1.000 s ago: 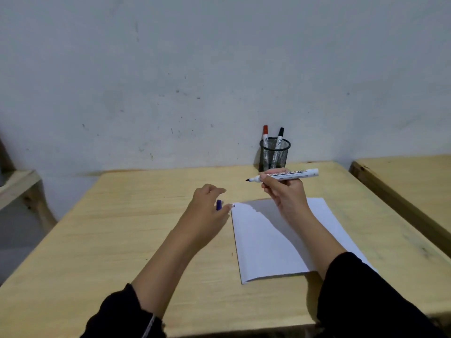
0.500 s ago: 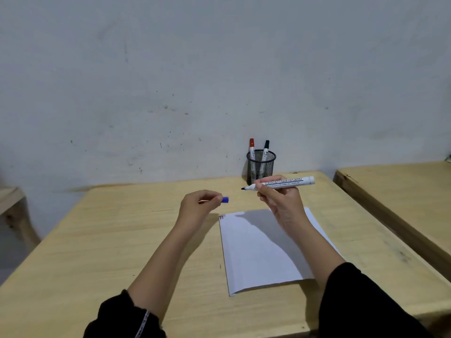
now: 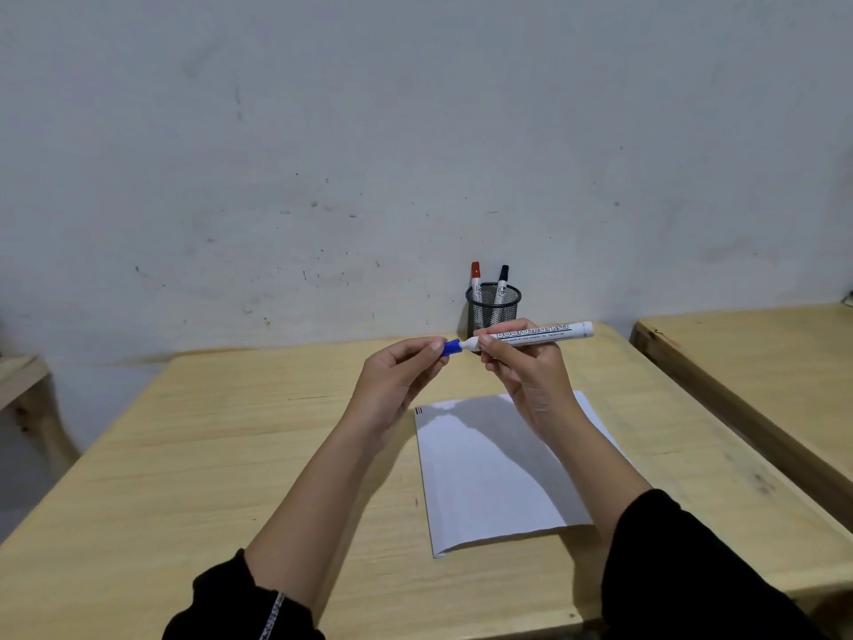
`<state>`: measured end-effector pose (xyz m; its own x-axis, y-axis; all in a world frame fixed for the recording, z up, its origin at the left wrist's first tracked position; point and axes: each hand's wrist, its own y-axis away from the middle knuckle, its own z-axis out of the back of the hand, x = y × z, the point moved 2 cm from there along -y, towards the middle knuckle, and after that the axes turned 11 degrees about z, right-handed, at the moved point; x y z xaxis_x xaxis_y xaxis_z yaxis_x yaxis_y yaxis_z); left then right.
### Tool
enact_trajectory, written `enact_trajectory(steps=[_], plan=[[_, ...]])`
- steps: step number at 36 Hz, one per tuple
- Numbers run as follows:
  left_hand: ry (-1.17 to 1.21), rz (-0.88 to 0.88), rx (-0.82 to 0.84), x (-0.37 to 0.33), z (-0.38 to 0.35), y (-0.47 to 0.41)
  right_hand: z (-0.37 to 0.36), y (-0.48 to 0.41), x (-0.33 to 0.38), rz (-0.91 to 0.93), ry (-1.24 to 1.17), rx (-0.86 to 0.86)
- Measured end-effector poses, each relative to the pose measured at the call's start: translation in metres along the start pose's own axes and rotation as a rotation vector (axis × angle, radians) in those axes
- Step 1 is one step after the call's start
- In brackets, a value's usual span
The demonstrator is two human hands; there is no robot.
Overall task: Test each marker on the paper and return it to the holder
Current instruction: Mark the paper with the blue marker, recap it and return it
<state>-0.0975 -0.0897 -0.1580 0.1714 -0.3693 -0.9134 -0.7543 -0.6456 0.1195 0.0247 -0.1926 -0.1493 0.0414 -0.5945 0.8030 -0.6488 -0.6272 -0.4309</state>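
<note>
The left hand [image 3: 397,376] pinches a blue cap [image 3: 451,347] between thumb and fingertips, held above the bench [image 3: 231,455] and pressed against the nose of a white board marker [image 3: 535,333]. Whether the cap is fully seated cannot be told; it looks to be just meeting the tip. On the bench below lies the paper [image 3: 484,478], and at its far left corner sit a few short strokes [image 3: 418,411], seemingly red, dark and blue, which suggests every colour has been tried. The right hand [image 3: 531,376] grips the marker's barrel near its front, holding it roughly level, tail pointing right. Behind the hands, against the wall, stands the mesh holder [image 3: 493,309] with a red-capped marker [image 3: 475,274] and a black-capped marker [image 3: 502,277] upright in it. By my judgement the testing is done; what is left is to snap this cap home and drop the marker into the holder beside the other two.
</note>
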Motion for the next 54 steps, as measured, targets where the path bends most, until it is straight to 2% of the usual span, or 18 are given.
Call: enact_trajectory(steps=[10, 19, 25, 33, 39, 44, 49, 54], plan=[[-0.097, -0.103, 0.032, -0.009, -0.013, 0.004, -0.004, 0.000, 0.005, -0.019, -0.067, 0.026], [-0.200, -0.178, -0.034, -0.014, -0.013, 0.000, -0.003, -0.003, 0.010, -0.085, -0.084, 0.044], [-0.146, -0.183, -0.096, -0.026, -0.008, -0.012, 0.014, -0.015, 0.019, -0.072, -0.161, -0.105], [-0.194, -0.282, -0.147, -0.049, -0.026, -0.038, 0.035, -0.033, 0.031, -0.145, 0.072, 0.118], [-0.377, -0.388, -0.153, -0.065, -0.050, -0.063, 0.035, -0.058, 0.034, -0.068, 0.659, 0.272], [-0.479, -0.448, -0.122, -0.071, -0.071, -0.084, 0.030, -0.078, 0.022, -0.006, 0.795, 0.323], [-0.543, -0.464, -0.089, -0.070, -0.076, -0.109, 0.039, -0.104, 0.011, 0.026, 0.839, 0.261], [-0.824, -0.398, -0.189, -0.048, -0.055, -0.142, 0.055, -0.135, 0.006, 0.108, 0.836, 0.118]])
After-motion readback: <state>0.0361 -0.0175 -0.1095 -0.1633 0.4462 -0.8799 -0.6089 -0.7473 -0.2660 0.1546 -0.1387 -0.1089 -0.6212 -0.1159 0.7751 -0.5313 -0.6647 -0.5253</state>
